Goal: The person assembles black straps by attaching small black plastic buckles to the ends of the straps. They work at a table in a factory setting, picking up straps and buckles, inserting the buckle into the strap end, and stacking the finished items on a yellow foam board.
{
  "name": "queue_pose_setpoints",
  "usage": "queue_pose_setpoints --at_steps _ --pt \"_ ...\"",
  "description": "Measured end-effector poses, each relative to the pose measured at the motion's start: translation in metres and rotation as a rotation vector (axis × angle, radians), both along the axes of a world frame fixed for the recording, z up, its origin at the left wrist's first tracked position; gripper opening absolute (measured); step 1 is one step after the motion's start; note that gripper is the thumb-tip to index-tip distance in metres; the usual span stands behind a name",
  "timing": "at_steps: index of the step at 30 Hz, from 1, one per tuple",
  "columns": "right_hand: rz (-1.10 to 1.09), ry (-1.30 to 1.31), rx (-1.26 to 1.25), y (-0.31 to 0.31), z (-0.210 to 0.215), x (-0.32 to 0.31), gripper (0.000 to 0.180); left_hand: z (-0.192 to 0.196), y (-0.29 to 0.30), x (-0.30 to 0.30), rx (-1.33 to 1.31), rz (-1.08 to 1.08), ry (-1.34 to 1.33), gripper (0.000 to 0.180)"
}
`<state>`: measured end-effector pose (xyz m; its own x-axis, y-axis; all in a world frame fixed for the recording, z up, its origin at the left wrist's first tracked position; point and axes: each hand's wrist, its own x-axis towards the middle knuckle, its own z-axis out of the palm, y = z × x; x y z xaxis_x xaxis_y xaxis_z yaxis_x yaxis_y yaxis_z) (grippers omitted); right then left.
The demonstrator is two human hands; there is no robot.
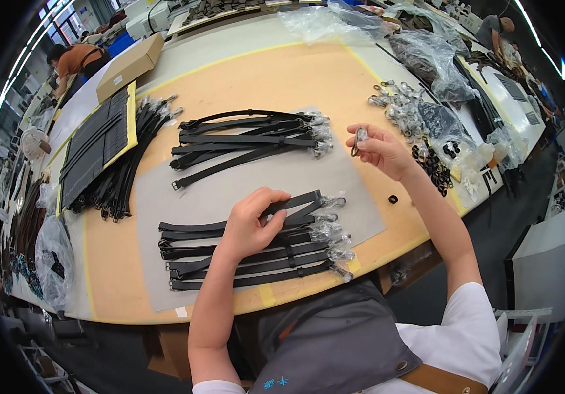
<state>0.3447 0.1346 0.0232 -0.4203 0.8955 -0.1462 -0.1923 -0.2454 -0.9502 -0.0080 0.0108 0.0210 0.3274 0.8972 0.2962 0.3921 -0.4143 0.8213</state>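
My left hand (253, 220) is over the near row of black straps (256, 263), thumb and fingers closed on one black strap (304, 199). The other straps in that row lie side by side, their right ends wrapped in clear plastic. Raised at the right, my right hand (385, 152) pinches a small metal clasp (361, 135) in clear plastic, with a dark loop hanging below it. Farther back on the grey sheet (174, 272) lies a second bunch of black straps (243, 139), also with plastic-wrapped ends.
Plastic-wrapped metal clasps (404, 113) are heaped at the right, with black rings (432, 172) nearby. One loose ring (393, 199) lies closer. More black straps (128, 174) and a dark panel (99, 146) lie at the left, near a cardboard box (128, 69). Other people work farther off.
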Motion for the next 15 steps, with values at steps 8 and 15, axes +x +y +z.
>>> queue_pose_setpoints --at_steps 8,15 --pt "0.219 0.590 -0.178 -0.056 0.008 -0.091 0.022 -0.007 0.001 -0.003 -0.004 0.071 -0.301 0.023" --pt "0.252 0.552 -0.152 -0.054 -0.001 -0.099 0.019 -0.008 0.001 -0.004 0.002 0.171 -0.362 0.020"
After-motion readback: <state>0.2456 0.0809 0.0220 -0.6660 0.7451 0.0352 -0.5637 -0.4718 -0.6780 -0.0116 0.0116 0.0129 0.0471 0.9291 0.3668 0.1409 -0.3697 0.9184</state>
